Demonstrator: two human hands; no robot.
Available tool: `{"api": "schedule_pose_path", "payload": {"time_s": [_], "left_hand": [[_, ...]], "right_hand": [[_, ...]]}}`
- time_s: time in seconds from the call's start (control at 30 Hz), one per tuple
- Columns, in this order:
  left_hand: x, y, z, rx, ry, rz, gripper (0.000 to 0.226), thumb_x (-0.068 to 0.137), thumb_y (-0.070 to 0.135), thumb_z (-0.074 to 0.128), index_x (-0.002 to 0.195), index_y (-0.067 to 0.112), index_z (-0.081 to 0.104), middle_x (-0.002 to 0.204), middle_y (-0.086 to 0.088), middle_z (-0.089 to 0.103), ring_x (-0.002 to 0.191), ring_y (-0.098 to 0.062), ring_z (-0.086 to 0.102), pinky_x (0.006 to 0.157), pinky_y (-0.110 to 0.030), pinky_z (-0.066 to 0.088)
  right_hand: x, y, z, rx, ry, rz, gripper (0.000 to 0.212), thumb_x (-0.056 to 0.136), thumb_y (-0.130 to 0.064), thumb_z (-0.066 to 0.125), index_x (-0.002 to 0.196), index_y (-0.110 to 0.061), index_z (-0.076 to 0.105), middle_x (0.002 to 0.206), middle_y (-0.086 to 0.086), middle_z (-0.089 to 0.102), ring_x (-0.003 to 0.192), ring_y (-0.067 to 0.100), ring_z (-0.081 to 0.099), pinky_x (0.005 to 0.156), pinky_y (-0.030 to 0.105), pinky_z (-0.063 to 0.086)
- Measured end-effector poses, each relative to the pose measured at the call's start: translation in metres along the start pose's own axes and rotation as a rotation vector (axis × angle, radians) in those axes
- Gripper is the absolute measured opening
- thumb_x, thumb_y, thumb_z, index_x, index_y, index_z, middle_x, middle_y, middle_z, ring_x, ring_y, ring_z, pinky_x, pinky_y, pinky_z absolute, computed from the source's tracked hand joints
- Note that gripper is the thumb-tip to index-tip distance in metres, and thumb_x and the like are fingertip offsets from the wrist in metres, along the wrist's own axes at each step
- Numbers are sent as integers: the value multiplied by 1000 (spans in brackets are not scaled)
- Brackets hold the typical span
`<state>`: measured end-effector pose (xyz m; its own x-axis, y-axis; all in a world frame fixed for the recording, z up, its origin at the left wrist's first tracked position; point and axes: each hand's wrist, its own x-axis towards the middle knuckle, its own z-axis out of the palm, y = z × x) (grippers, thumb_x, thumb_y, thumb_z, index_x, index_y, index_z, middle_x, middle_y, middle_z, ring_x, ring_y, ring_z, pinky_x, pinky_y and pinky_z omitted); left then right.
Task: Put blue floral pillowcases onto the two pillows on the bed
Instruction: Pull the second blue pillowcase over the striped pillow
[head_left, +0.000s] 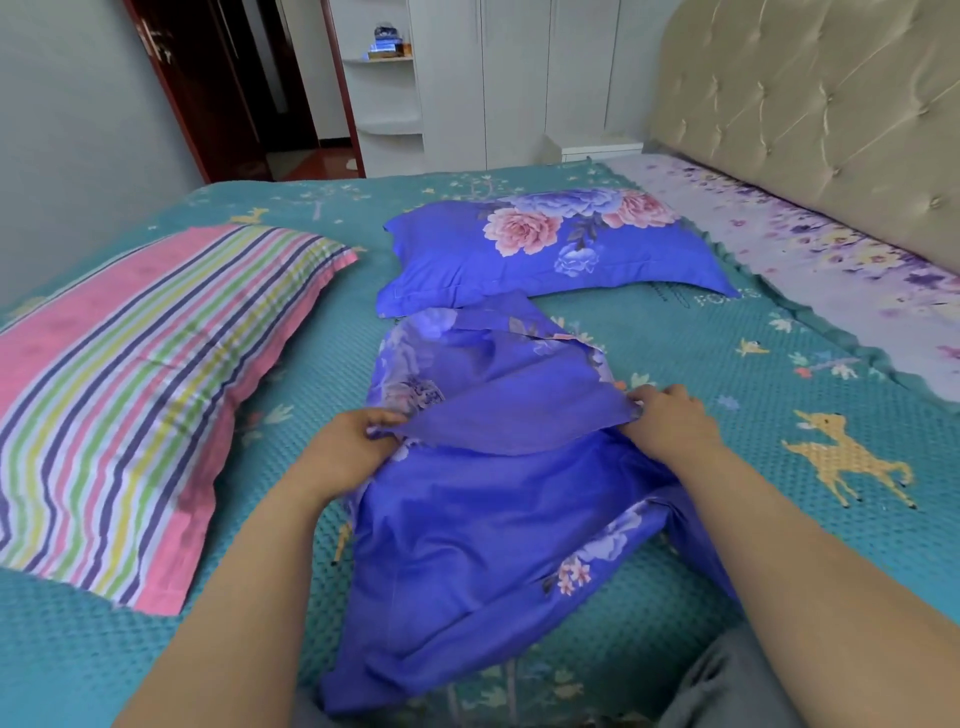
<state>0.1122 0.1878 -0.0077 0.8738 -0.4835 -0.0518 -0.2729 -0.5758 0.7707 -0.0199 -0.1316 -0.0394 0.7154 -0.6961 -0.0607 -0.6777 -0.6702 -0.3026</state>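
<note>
The person's left hand (358, 441) and right hand (670, 415) are each pinching an edge of the loose blue floral pillowcase (483, 509), which is lying crumpled on the teal bedspread (779, 545) near them. Beyond it a covered pillow (545, 249) is resting, a striped pillow (135, 389) lying to the left.

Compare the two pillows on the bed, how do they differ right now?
The far pillow already wears a blue floral pillowcase; the striped pillow at the left shows pink, green and purple stripes. The far pillow lies beyond the empty pillowcase that both hands grip, the striped one beside it. Both lie flat on the teal bedspread.
</note>
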Motion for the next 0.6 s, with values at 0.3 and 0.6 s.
{"api": "schedule_pose_path", "payload": {"time_s": [0.3, 0.6], "left_hand": [[-20, 34, -1, -251, -39, 112, 9, 86, 6, 62, 95, 8, 63, 116, -3, 63, 104, -15, 60, 90, -27, 45], [20, 67, 116, 595, -48, 336, 51, 79, 45, 62, 125, 28, 53, 126, 1, 59, 116, -23, 55, 95, -35, 45]], "right_hand": [[2, -30, -15, 846, 375, 28, 25, 88, -1, 43, 110, 1, 56, 111, 23, 61, 104, 35, 57, 86, 36, 41], [-2, -27, -27, 841, 237, -8, 24, 79, -36, 47, 75, -14, 54, 93, 16, 63, 83, 21, 52, 72, 31, 37]]}}
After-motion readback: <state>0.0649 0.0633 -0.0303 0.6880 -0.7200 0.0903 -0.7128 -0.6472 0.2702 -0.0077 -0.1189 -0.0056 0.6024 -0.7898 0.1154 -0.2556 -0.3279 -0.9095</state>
